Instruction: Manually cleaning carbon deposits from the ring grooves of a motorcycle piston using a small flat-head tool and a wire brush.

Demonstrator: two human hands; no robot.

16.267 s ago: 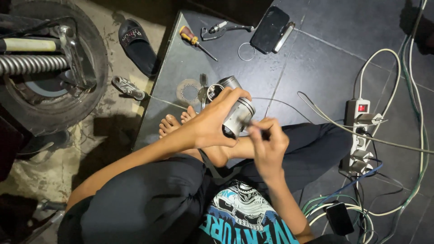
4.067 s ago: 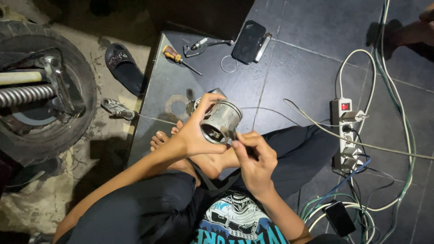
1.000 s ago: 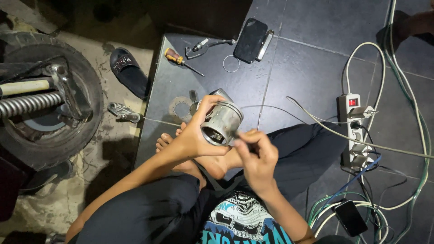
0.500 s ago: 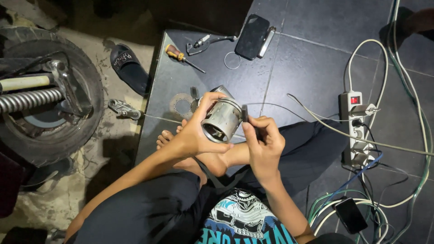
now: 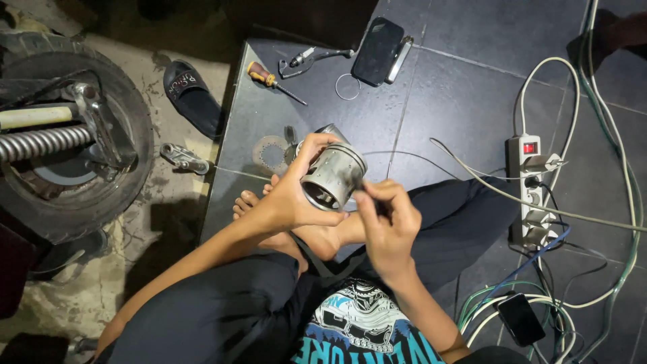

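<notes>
Left hand [image 5: 290, 199] cups piston [image 5: 332, 175]; right hand [image 5: 387, 226] pinches something (unclear) at its rim.

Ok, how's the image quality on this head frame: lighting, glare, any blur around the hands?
Head view: dim overall, corners falling into shadow; light catches the metal piston held in the left hand, without blown glare; the right hand pinching by its rim is slightly soft; dark floor tiles show a faint sheen; the power strip stays sharp.
</notes>
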